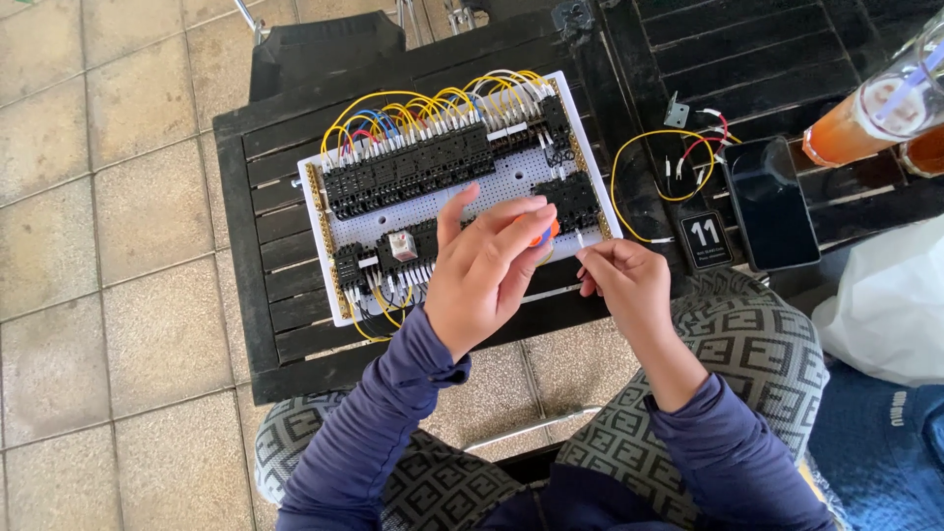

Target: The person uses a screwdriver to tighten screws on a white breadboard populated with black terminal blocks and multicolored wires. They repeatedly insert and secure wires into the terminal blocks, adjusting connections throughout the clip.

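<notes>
Orange tool (544, 234) in left hand (487, 270), right hand (624, 285) pinching wire (580, 242)

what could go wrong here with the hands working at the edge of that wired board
1. The left hand grips an orange-handled tool close over the relay blocks; a slip might knock a yellow wire loose.
2. The right hand pinches a thin wire end at the white board edge; it might drop through the slatted table.
3. Drink glasses stand near the phone and loose wires; a spill could wet them.
</notes>
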